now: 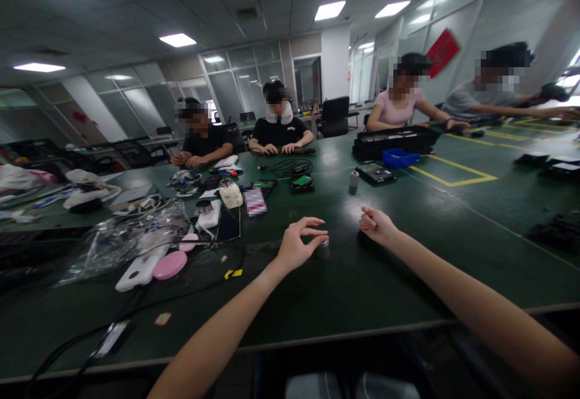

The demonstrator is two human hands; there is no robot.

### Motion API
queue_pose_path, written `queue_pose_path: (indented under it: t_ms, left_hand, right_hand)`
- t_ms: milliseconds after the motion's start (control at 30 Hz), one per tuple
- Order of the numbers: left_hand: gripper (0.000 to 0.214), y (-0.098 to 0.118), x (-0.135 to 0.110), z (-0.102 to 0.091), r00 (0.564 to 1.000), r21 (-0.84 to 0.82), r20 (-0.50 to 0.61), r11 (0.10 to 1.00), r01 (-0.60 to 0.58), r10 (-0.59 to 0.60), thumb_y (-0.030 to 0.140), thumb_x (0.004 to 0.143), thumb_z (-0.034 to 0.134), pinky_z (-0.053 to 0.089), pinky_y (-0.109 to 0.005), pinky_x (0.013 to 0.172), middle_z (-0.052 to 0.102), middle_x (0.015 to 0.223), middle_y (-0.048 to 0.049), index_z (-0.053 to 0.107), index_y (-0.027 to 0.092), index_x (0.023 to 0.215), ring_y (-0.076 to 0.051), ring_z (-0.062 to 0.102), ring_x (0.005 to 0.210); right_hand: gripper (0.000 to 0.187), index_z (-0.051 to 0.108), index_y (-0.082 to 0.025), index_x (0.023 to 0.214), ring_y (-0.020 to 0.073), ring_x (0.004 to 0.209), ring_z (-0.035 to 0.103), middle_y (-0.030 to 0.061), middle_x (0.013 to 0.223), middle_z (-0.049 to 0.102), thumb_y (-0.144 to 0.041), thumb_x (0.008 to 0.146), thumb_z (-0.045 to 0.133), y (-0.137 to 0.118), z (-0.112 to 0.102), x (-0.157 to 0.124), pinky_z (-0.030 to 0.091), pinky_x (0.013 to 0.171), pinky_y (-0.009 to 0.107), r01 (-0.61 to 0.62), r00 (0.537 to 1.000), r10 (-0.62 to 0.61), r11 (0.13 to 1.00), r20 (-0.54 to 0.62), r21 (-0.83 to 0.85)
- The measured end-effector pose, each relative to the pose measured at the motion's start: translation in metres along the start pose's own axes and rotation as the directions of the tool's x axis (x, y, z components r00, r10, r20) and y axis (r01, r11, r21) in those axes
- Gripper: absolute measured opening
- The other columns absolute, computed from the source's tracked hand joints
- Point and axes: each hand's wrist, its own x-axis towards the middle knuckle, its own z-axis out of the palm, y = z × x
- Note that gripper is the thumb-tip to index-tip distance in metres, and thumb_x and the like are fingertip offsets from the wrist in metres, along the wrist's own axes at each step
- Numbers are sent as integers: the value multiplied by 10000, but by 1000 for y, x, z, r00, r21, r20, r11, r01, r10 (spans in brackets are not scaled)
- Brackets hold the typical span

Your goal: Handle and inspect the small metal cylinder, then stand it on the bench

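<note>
My left hand point(299, 245) is over the table with its fingers curved and a gap between thumb and fingertips. Just under the thumb stands a small silver cylinder point(322, 249), partly covered by it; whether they touch is unclear. My right hand point(378, 227) is a short way to the right, its fingers curled in. What they enclose, if anything, is hidden. Farther back, a second small grey cylinder point(354, 179) stands upright beside a dark hard-drive-like device point(376, 173).
The green table point(290, 311) carries a pink round lid point(170, 265), a white device point(141, 268), a clear plastic bag point(122, 245) and cables on the left. A blue tray point(401, 158) and black bin point(394, 141) stand behind. Several people sit across the table.
</note>
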Motion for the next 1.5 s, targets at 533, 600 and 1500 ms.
queue_pose_path:
  t_ms: [533,600,1500]
  left_hand:
    - [88,1,-2,1,989,184,-126,982,-49,73,317,771,741,385,-434,959,722,1023,-33,701,240,788,-259,632,1005]
    - [148,-2,1,-1,985,132,-162,991,-33,55,335,769,744,391,-426,970,735,964,-41,689,232,860,-256,655,983]
    - [298,-6,5,-2,992,-109,-108,993,50,-62,334,748,767,505,-357,898,763,877,-56,605,180,945,-227,728,861]
  right_hand:
    - [305,473,-195,689,77,305,292,-98,366,305,-83,939,339,-1,5,-5,333,367,169,25,999,-26,1000,46,12]
    - [218,554,-164,801,70,407,442,-60,534,505,-187,970,420,-1,3,-3,420,436,185,21,999,-21,1000,43,2]
    - [289,552,-166,1190,212,990,608,87,1192,580,-302,936,552,1,-1,1,527,831,412,-7,1000,7,999,-10,-36]
